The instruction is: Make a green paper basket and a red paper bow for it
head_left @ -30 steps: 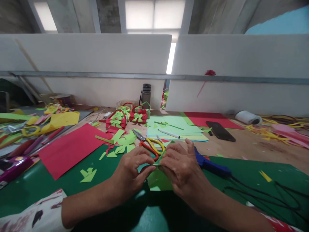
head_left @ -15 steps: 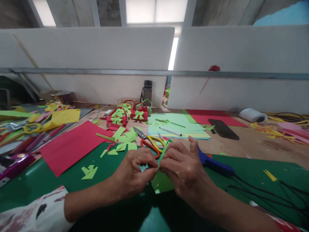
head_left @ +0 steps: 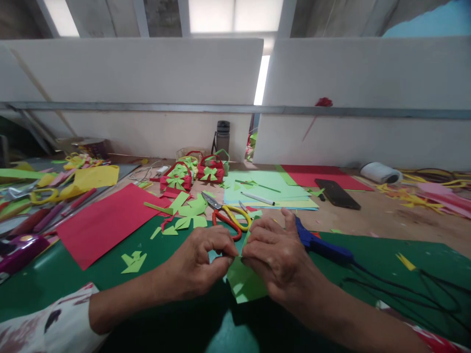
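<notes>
A folded piece of light green paper [head_left: 246, 285] is held up over the green mat, in front of me. My right hand [head_left: 274, 252] grips it from the right, fingers bent over its upper part and hiding some of it. At its upper left edge, my left hand [head_left: 209, 260] is closed in a pinch, thumb against forefinger. Just beyond the hands lie scissors [head_left: 228, 218] with one red and one yellow handle. A blue glue gun [head_left: 326, 247] rests beside my right hand, its cord trailing right.
A red sheet [head_left: 110, 223] and green paper scraps [head_left: 189, 208] lie to the left. Small red boxes with green bows [head_left: 210, 172] stand near a dark bottle [head_left: 222, 136]. Pale sheets [head_left: 265, 193], a pen [head_left: 257, 198] and a phone [head_left: 336, 194] lie farther back.
The green paper has tilted and shows more of its face below my fingers. Both hands keep their pinch in nearly the same place. The view has shifted slightly.
</notes>
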A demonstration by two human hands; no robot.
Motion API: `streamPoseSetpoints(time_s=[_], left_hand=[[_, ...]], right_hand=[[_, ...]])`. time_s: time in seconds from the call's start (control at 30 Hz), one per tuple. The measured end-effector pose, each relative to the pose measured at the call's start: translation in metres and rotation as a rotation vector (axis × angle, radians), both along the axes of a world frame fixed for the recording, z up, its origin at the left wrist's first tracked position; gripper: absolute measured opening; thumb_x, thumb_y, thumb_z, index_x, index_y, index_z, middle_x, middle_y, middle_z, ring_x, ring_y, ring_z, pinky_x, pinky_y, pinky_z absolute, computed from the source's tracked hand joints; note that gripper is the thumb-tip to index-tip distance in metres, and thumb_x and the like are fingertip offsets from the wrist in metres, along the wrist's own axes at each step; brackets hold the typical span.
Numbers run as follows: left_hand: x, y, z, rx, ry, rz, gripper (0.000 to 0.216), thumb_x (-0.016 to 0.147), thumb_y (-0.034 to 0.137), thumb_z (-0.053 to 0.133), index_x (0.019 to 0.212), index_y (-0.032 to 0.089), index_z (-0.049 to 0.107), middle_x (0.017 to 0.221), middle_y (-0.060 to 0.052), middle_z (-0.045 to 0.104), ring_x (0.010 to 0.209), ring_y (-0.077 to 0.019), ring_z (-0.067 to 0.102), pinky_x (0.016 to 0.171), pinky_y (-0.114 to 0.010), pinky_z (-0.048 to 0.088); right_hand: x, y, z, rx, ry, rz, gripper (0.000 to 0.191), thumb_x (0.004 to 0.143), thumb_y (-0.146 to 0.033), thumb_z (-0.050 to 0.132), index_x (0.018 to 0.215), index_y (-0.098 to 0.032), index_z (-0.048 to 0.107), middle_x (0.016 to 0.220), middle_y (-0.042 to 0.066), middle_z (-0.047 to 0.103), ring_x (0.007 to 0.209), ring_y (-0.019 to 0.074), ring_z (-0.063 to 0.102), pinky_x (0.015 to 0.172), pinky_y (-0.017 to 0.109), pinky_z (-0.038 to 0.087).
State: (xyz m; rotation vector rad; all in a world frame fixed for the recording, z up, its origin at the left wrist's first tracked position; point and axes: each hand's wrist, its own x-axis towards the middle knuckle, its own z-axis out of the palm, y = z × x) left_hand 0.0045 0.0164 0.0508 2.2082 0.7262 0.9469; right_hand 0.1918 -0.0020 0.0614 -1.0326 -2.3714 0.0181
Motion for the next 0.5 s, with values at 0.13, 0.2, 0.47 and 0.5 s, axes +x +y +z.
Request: streamPoseSetpoints(time_s=[0.13, 0.2, 0.47, 0.5], left_hand=[[-0.0023, 0.0013, -0.0002, -0.011, 0.056, -0.002, 0.016, 0.075, 0.006, 0.044, 0.072, 0.012, 0.058, 0.068, 0.000, 0.053, 0.063, -0.0100, 0.048, 0.060, -0.021, 0.036], [-0.0032, 0.0024, 0.0001, -0.003, 0.076, -0.001, 0.016, 0.077, 0.007, 0.043, 0.073, 0.012, 0.058, 0.069, 0.000, 0.053, 0.064, -0.0100, 0.048, 0.061, -0.021, 0.036], [-0.0016, 0.0026, 0.0013, 0.022, 0.113, -0.002, 0.013, 0.080, 0.016, 0.048, 0.079, 0.011, 0.060, 0.073, -0.003, 0.056, 0.067, -0.0120, 0.051, 0.063, -0.023, 0.038], [-0.0001, 0.0023, -0.0003, 0.051, 0.097, 0.013, 0.010, 0.078, 0.016, 0.051, 0.075, 0.011, 0.059, 0.070, -0.002, 0.056, 0.066, -0.0116, 0.050, 0.062, -0.022, 0.037]], right_hand=[[0.0007, 0.0013, 0.0011, -0.011, -0.021, -0.003, 0.022, 0.078, -0.005, 0.051, 0.061, -0.018, 0.058, 0.065, -0.003, 0.054, 0.078, 0.0159, 0.049, 0.096, 0.051, 0.010], [0.0013, 0.0022, 0.0005, -0.026, -0.026, -0.002, 0.023, 0.078, -0.006, 0.051, 0.060, -0.018, 0.057, 0.065, -0.003, 0.054, 0.079, 0.0156, 0.049, 0.096, 0.051, 0.010], [0.0006, 0.0028, -0.0005, -0.063, -0.003, -0.004, 0.020, 0.079, -0.009, 0.054, 0.061, -0.018, 0.058, 0.065, -0.003, 0.056, 0.076, 0.0151, 0.049, 0.094, 0.049, 0.015], [0.0001, 0.0022, -0.0005, -0.061, -0.004, 0.001, 0.021, 0.079, -0.010, 0.053, 0.061, -0.017, 0.058, 0.065, -0.002, 0.055, 0.076, 0.0155, 0.050, 0.094, 0.049, 0.015]])
